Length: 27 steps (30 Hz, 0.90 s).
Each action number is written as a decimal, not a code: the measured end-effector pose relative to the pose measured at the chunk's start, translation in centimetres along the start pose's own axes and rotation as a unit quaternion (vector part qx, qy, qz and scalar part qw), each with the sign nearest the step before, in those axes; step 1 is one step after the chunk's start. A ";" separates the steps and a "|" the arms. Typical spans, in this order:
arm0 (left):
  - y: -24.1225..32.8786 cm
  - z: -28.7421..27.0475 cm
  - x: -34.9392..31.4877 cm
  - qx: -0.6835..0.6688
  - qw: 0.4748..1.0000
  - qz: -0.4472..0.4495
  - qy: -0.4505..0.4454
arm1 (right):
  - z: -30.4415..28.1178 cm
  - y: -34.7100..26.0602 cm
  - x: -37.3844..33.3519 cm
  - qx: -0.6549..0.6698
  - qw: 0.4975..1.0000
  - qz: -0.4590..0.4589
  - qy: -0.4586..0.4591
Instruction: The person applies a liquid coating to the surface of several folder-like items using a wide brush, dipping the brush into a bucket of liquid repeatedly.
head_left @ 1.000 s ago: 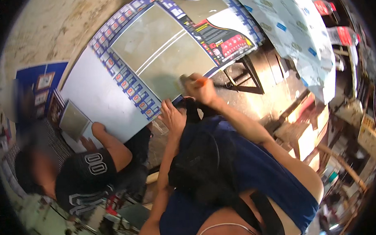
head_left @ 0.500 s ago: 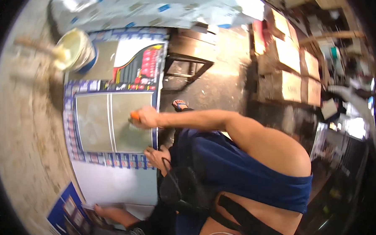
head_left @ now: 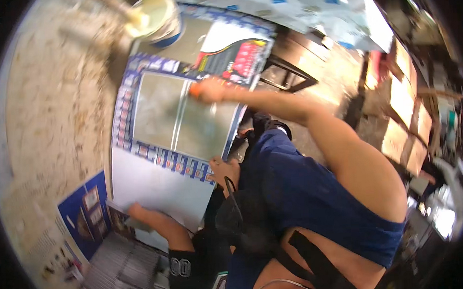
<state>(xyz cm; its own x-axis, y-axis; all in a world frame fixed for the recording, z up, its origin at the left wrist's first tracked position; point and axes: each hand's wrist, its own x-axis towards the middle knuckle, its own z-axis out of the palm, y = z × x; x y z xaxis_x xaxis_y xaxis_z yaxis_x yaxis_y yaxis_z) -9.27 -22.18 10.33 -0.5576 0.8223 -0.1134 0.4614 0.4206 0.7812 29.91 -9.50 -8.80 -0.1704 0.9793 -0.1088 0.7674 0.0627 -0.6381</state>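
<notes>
A printed sheet (head_left: 152, 109) with two grey-beige panels, a white dividing line and a blue patterned border lies before me. My right hand (head_left: 212, 89) is closed around a tool with an orange handle (head_left: 194, 90), over the far part of the sheet near the dividing line. Motion blurs the tool's working end, so its kind is unclear. My left hand (head_left: 225, 170) lies at the sheet's near right corner, fingers stretched out on the border. Beyond the sheet stands a white and blue bucket (head_left: 171, 31) with cream-coloured stuff inside; a blurred wooden stick (head_left: 113, 4) reaches its rim.
A white board (head_left: 150, 174) extends on the near side. At lower left another person's hand (head_left: 139, 213) touches a printed sheet beside a blue poster (head_left: 85, 215). Cardboard boxes (head_left: 390, 104) are stacked at right. A dark-legged table (head_left: 290, 80) stands beyond my right arm.
My right hand has moved with the orange-handled tool toward the sheet's far edge, close to the dividing line. My left hand stays at the near corner. The whole view has tilted and shifted.
</notes>
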 end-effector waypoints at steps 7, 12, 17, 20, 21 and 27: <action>-9.1 17.1 -12.0 0.388 0.873 0.086 -0.283 | -8.8 -2.3 0.5 0.110 0.980 0.004 0.165; -3.6 16.5 -12.3 0.390 0.867 0.115 -0.286 | -1.4 -9.0 -9.3 0.102 0.988 -0.116 -0.025; -4.0 17.2 -12.4 0.404 0.860 0.111 -0.291 | -9.1 2.6 -10.0 0.027 0.980 0.138 0.144; -3.2 17.2 -12.8 0.427 0.849 0.101 -0.295 | -9.9 1.9 -10.5 0.114 0.966 0.113 0.202; -3.2 16.9 -12.9 0.433 0.850 0.096 -0.284 | -8.2 0.8 -10.6 0.159 0.972 0.058 0.162; -4.7 16.4 -13.2 0.417 0.862 0.076 -0.278 | -10.9 1.0 -7.3 -0.051 0.986 0.142 0.066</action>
<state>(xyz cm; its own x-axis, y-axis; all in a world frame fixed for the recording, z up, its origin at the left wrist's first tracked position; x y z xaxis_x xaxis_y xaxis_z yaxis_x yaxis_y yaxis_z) 7.25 -28.73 -1.94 -0.1380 0.8511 -0.5066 0.9648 0.2311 0.1255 38.62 -14.50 -0.33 0.1370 0.9763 -0.1678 0.8322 -0.2053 -0.5152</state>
